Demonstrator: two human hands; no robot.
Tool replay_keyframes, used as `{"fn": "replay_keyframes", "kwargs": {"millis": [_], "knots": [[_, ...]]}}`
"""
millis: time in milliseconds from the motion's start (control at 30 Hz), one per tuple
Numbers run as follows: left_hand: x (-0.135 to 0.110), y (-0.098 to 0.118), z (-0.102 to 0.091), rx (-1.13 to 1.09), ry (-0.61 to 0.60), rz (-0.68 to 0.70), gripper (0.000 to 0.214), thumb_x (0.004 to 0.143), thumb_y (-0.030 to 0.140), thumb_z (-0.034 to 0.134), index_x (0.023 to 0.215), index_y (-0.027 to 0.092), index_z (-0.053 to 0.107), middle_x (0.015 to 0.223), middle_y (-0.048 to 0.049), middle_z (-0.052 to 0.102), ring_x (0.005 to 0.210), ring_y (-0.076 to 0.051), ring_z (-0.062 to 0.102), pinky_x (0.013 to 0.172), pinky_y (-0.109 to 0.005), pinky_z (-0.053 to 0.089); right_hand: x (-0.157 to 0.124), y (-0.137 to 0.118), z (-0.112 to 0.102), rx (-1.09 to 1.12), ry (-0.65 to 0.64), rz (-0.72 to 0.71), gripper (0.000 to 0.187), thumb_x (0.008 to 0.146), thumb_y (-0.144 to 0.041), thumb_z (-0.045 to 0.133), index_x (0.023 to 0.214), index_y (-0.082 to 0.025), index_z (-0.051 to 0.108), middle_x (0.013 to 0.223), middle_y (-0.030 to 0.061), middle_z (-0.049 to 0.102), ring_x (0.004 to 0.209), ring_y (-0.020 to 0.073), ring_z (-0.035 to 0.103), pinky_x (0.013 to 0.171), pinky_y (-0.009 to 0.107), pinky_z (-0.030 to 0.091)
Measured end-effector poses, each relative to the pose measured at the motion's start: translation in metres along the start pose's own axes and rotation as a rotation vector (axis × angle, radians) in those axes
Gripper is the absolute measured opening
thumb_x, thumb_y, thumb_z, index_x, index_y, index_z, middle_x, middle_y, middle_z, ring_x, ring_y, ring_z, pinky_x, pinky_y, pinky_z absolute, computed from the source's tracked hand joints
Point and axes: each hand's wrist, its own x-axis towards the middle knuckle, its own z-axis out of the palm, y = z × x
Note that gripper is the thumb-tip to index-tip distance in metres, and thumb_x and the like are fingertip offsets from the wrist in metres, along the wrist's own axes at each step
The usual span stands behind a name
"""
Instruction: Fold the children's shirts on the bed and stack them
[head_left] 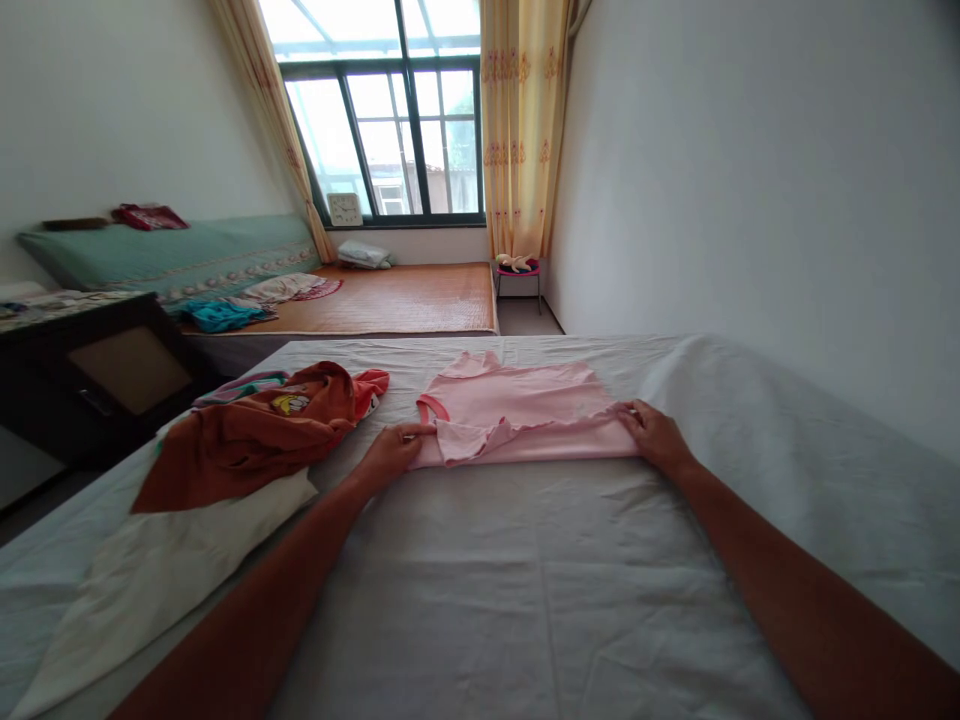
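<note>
A pink T-shirt (517,395) lies sideways on the white sheet, its neckline toward the left. Its near side is folded over toward the middle, and one sleeve lies on top of the folded strip. At the collar end, my left hand (391,452) pinches the near corner of the fold. My right hand (658,435) grips the hem end between thumb and fingers. The cloth between both hands stretches nearly straight along the near edge.
Left of the shirt lies a heap of clothes with a rust-brown garment (255,435) over a cream one (187,570). Beyond the sheeted surface (525,590) are a bed with a brown mat (420,295), a dark cabinet (112,375) and a small stool (519,270).
</note>
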Motion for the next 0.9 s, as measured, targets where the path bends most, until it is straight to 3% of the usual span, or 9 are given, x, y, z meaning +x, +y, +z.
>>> {"fn": "replay_keyframes", "kwargs": {"millis": [67, 233, 400, 533, 600, 667, 800, 900], "knots": [[0.0, 0.0, 0.001, 0.007, 0.009, 0.016, 0.04, 0.074, 0.031, 0.05, 0.103, 0.015, 0.073, 0.06, 0.0006, 0.062, 0.046, -0.01, 0.045, 0.045, -0.02, 0.031, 0.0, 0.002, 0.004, -0.056, 0.014, -0.023, 0.03, 0.085, -0.042, 0.048, 0.102, -0.022, 0.063, 0.085, 0.0065, 0.07, 0.079, 0.0234, 0.065, 0.068, 0.03, 0.045], [0.003, 0.002, -0.003, 0.033, 0.099, 0.101, 0.039, 0.076, 0.034, 0.05, 0.104, 0.018, 0.072, 0.098, -0.0053, 0.07, 0.067, -0.014, 0.059, 0.057, -0.021, 0.042, 0.002, -0.002, -0.001, -0.082, 0.148, -0.019, 0.037, 0.088, -0.047, 0.043, 0.109, -0.021, 0.06, 0.084, 0.0077, 0.071, 0.077, 0.0238, 0.066, 0.066, 0.03, 0.045], [-0.001, -0.003, -0.001, 0.249, 0.039, 0.162, 0.031, 0.079, 0.027, 0.051, 0.1, 0.02, 0.072, 0.099, -0.0051, 0.068, 0.073, -0.016, 0.062, 0.072, -0.025, 0.047, -0.001, 0.007, 0.003, -0.203, 0.001, -0.086, 0.029, 0.086, -0.038, 0.048, 0.106, -0.021, 0.061, 0.085, 0.007, 0.071, 0.078, 0.0243, 0.066, 0.067, 0.031, 0.046], [-0.007, -0.003, 0.002, 0.421, 0.121, 0.237, 0.032, 0.085, 0.028, 0.052, 0.113, 0.024, 0.065, 0.114, -0.005, 0.06, 0.075, -0.014, 0.061, 0.074, -0.027, 0.049, -0.004, 0.008, 0.001, -0.295, 0.053, -0.146, 0.036, 0.085, -0.033, 0.051, 0.117, -0.019, 0.056, 0.1, 0.0092, 0.069, 0.083, 0.0248, 0.064, 0.072, 0.034, 0.048], [-0.008, -0.001, 0.003, 0.477, 0.151, 0.34, 0.034, 0.084, 0.025, 0.055, 0.118, 0.027, 0.061, 0.119, -0.0045, 0.057, 0.092, -0.018, 0.059, 0.082, -0.029, 0.049, -0.006, -0.005, -0.003, -0.338, 0.149, -0.243, 0.041, 0.084, -0.03, 0.052, 0.123, -0.017, 0.053, 0.115, 0.0131, 0.064, 0.096, 0.0283, 0.06, 0.079, 0.039, 0.048], [-0.009, 0.002, 0.004, 0.524, 0.134, 0.471, 0.037, 0.084, 0.02, 0.057, 0.119, 0.029, 0.06, 0.12, -0.0041, 0.056, 0.106, -0.02, 0.053, 0.09, -0.032, 0.047, -0.009, -0.027, -0.001, -0.318, 0.168, -0.393, 0.042, 0.084, -0.024, 0.052, 0.125, -0.016, 0.052, 0.121, 0.0139, 0.06, 0.107, 0.0295, 0.054, 0.089, 0.042, 0.045], [-0.011, 0.012, 0.007, 0.565, 0.014, 0.612, 0.037, 0.086, 0.015, 0.055, 0.117, 0.031, 0.062, 0.117, -0.0038, 0.058, 0.109, -0.02, 0.05, 0.09, -0.032, 0.046, -0.016, -0.088, 0.027, -0.171, -0.142, -0.653, 0.047, 0.082, -0.017, 0.054, 0.128, -0.022, 0.051, 0.123, 0.0083, 0.06, 0.114, 0.0249, 0.05, 0.097, 0.041, 0.041], [-0.008, 0.021, 0.008, 0.58, -0.058, 0.622, 0.028, 0.086, 0.016, 0.054, 0.105, 0.028, 0.069, 0.111, -0.004, 0.062, 0.104, -0.019, 0.052, 0.087, -0.03, 0.046, -0.013, -0.12, 0.058, -0.118, -0.311, -0.661, 0.055, 0.078, -0.02, 0.06, 0.131, -0.023, 0.049, 0.13, 0.0081, 0.057, 0.117, 0.0257, 0.048, 0.094, 0.041, 0.041]]}}
